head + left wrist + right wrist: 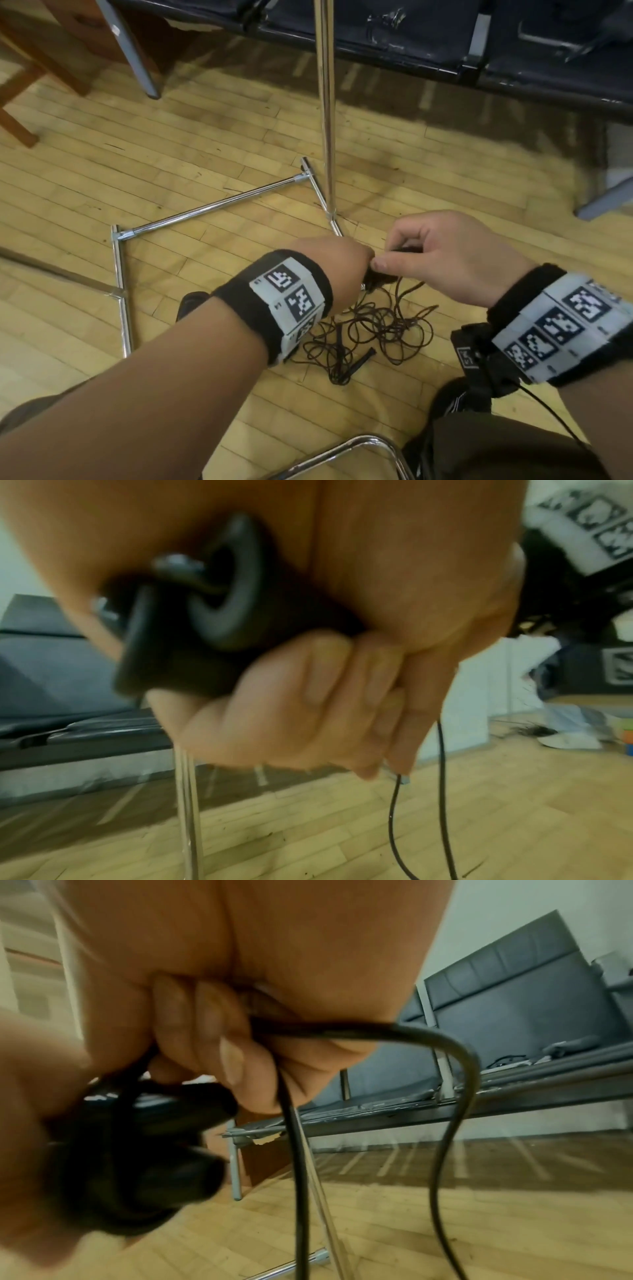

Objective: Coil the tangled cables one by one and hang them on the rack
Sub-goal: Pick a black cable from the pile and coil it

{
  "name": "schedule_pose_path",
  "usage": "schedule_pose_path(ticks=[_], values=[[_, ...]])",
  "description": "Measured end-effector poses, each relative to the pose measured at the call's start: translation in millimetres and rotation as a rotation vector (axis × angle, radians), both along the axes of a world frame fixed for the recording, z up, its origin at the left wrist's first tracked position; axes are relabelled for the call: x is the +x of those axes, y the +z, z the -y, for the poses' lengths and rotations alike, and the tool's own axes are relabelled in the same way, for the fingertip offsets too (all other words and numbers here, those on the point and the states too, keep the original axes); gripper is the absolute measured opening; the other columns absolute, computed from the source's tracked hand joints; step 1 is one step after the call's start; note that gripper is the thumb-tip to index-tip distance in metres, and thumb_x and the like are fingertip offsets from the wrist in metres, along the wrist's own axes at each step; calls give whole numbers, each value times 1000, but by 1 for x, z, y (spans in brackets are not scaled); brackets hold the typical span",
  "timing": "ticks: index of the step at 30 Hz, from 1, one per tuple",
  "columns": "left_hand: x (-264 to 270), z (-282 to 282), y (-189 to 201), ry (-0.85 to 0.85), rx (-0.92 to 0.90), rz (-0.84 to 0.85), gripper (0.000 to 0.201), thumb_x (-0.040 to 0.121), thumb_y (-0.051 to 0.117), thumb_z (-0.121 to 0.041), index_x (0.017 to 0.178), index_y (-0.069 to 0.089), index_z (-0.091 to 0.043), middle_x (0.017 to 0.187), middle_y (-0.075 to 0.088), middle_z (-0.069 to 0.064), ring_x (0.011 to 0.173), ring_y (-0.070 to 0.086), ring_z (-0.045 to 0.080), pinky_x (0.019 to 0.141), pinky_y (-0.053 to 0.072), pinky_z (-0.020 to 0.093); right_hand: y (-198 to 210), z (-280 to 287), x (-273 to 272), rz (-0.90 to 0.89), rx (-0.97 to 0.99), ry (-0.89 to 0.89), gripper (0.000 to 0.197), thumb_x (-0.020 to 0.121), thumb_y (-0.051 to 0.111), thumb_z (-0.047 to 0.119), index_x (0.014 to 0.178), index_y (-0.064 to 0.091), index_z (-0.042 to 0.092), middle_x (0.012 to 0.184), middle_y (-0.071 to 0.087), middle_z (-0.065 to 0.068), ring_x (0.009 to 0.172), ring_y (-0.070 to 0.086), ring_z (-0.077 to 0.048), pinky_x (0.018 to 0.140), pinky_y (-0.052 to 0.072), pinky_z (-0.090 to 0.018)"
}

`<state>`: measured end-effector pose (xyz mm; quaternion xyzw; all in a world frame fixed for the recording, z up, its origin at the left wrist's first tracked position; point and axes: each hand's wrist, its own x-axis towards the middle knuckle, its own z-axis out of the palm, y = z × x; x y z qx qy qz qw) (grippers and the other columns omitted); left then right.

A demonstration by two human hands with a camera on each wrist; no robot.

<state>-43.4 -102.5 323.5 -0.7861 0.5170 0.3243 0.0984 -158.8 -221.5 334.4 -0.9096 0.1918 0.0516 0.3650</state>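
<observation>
Both hands up over the wooden floor [205, 144], close together in front of the chrome rack [325, 102]. Left hand [337, 265] clenched around a small black coil [222, 588] of cable, fingers [318, 674] curled tight. Right hand [442, 255] pinching the same thin black cable [455, 1053], thumb and forefinger at the bundle, other fingers folded over the strand. Two runs of it dropping away from the hands toward the floor.

Below, a loose tangle of cables [376, 329] sprawled on the boards between the knees, right by the rack's base bar [212, 205]. Black plug ends [359, 359] lying in among the loops; how many separate cables make up the heap, impossible to tell.

Risks from here, as judgement:
- Snagging. The hanging strand appears to run down into the pile; winding on without freeing it likely to lift the whole knot, or cinch it tighter.
- Catching on the base tubing, given how near the heap lies to it.
- Coil springing open. Small tight turns held only by a fist; any easing of the left hand while re-gripping likely to let the loops slip.
- Twist building up along the strand if wound all one way, giving kinks.
- Plug ends whipping against the upright pole if pulled free sharply.

Nothing seen hung on the rack in the part visible.
</observation>
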Motion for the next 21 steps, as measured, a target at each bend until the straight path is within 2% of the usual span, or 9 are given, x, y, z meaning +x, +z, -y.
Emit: schedule_pose_path(ticks=[2, 5, 8, 10, 12, 14, 17, 19, 21], values=[[-7, 2, -1, -60, 32, -19, 36, 106, 54, -23, 142, 53, -17, 115, 60, 4, 105, 58, 24, 82, 38, 30, -2, 8, -2, -34, 29, 0, 24, 77, 75, 55, 75, 69, 32, 73, 69, 15, 70, 62, -2, 61, 43, -23], [-11, 2, 3, -87, -19, -55, 10, 106, 53, -28, 112, 57, -21, 83, 50, -5, 79, 51, 15, 73, 40, 27, -2, 18, -5, -37, 127, -9, 30, 73, 77, 57, 76, 70, 28, 72, 71, 8, 63, 63, -3, 61, 52, -27], [-7, 0, 11, -41, -125, -190, 6, 104, 59, -31, 101, 59, -25, 85, 60, -5, 73, 58, 13, 64, 44, 26, 1, 25, -6, 33, 356, -82, 37, 73, 72, 54, 82, 72, 18, 70, 72, 4, 62, 64, -7, 61, 52, -19], [-4, -2, 17, 25, -221, -330, 7, 101, 64, -33, 103, 63, -26, 88, 67, -4, 79, 65, 14, 69, 54, 29, -1, 27, -6, 48, 505, -153, 37, 75, 70, 48, 81, 70, 11, 71, 69, 0, 63, 62, -11, 61, 52, -19], [-2, -4, 22, 92, -323, -437, 6, 98, 68, -34, 101, 65, -29, 87, 69, -5, 80, 67, 9, 74, 57, 28, -4, 25, -4, 52, 629, -238, 29, 87, 65, 42, 80, 70, 14, 71, 67, 0, 65, 59, -15, 64, 50, -26], [2, -5, 25, 171, -418, -466, 10, 96, 71, -33, 93, 62, -35, 82, 68, -7, 73, 63, 0, 67, 52, 19, -5, 22, -3, 78, 721, -350, 29, 103, 53, 25, 80, 69, 16, 71, 63, -2, 67, 53, -23, 66, 46, -35], [15, -4, 26, 405, -516, -446, 13, 94, 72, -29, 88, 62, -31, 73, 64, -6, 56, 59, -3, 49, 42, 11, -10, 22, -5, 8, 505, -272, 44, 109, 41, 31, 77, 62, 10, 56, 47, 1, 52, 43, -15, 53, 47, -26], [23, -4, 25, 534, -506, -378, 8, 94, 71, -29, 93, 65, -25, 78, 67, -1, 59, 61, 6, 51, 46, 21, -15, 18, -6, -103, 405, -229, 51, 106, 39, 48, 83, 65, 10, 56, 45, 4, 51, 42, -14, 55, 46, -33], [28, -3, 23, 587, -451, -286, 10, 93, 70, -29, 92, 63, -22, 82, 69, 3, 65, 63, 16, 54, 48, 28, -17, 9, -2, -161, 238, -166, 49, 102, 39, 58, 86, 68, 22, 57, 52, 9, 51, 49, -9, 57, 46, -36]])
